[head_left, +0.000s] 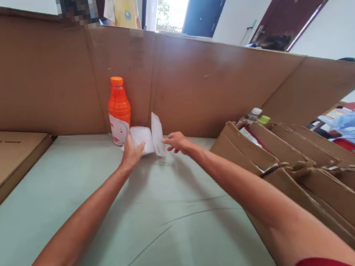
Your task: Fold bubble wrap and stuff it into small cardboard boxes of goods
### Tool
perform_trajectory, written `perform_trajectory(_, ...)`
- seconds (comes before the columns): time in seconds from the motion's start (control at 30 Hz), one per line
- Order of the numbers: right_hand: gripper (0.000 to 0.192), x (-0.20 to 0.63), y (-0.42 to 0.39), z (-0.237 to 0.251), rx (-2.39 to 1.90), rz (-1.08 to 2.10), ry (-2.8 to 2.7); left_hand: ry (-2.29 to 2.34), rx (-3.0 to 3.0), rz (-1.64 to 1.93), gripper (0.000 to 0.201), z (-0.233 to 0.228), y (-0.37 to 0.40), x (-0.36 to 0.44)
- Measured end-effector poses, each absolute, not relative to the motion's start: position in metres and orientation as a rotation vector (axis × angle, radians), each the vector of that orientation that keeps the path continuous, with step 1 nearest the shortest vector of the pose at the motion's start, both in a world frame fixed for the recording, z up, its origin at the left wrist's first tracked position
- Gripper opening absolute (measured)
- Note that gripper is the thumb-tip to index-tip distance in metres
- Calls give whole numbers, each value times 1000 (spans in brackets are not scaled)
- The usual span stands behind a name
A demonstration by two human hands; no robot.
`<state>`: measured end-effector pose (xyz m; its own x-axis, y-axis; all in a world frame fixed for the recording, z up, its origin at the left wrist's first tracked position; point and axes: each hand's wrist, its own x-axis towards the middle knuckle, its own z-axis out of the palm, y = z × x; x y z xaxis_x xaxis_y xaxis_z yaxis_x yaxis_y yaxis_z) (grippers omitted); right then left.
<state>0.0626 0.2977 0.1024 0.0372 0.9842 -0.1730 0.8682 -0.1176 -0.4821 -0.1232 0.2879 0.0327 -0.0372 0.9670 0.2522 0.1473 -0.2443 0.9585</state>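
Observation:
My left hand is closed on a white, round-cornered block, with the thumb across its near face. Right beside this block, a thin white piece stands on edge, leaning slightly. Its exact kind I cannot make out. My right hand is at the thin piece's right side, fingers apart and loosely bent. The index fingertip is at its edge; whether they touch is unclear. Just behind my left hand stands an upright bottle of orange drink with an orange cap and a white label, partly hidden by that hand.
A tall cardboard wall runs along the back of the pale green tabletop. At left lies a flat cardboard box. Cardboard dividers stand at right, holding a clear bottle. Beyond the wall a person stands.

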Motion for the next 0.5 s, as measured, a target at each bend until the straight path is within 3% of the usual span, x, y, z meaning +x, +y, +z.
perform_trajectory(0.1,45,51,322,72,-2017,645,-2028,1318,1634,1326,77,9,298,-121)
perform_trajectory(0.17,51,47,328,57,-1979,609,-2126,1426,1859,1223,67,-4,300,-120)
perform_trajectory(0.33,44,36,329,47,-2010,529,-2276,1615,2075,1061,43,-19,307,-115)
perform_trajectory(0.5,48,34,322,62,-2007,309,-2231,1706,2002,1256,63,-15,285,-122)
